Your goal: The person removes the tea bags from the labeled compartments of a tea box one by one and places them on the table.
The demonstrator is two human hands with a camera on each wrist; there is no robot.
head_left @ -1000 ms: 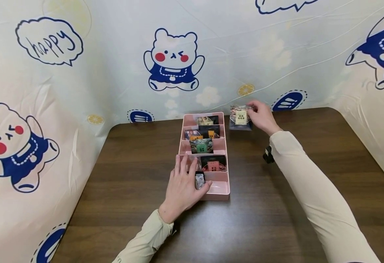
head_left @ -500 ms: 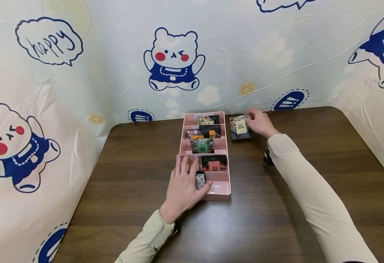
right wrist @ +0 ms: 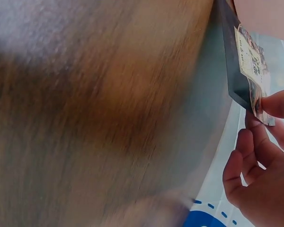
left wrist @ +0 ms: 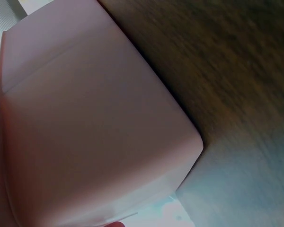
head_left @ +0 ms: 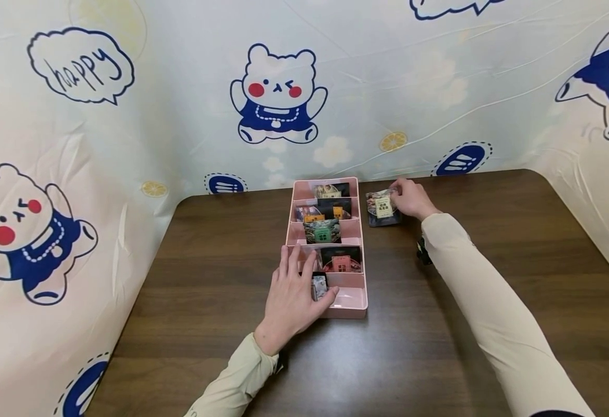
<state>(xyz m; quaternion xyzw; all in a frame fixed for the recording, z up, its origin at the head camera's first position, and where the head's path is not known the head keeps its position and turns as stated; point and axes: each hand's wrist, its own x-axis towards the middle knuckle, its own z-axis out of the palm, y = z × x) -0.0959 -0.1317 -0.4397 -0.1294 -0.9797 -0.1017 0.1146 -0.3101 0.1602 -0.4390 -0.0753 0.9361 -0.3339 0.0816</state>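
Head view bright, fairly sharp; soft glare on tabletop (head_left: 377, 353); wrist views dimmer, left blurred.

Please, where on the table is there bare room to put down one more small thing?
The wooden table is bare between its left edge and the pink tray, and between the tray and the right sleeve, nearer than the cream-labelled packet. Crowded: the rear compartments, holding packets, and the spot beside them where the right hand pinches that packet.

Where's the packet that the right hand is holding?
In the head view, the packet is just right of the pink tray, near the tray's far end, with the right hand pinching its corner.
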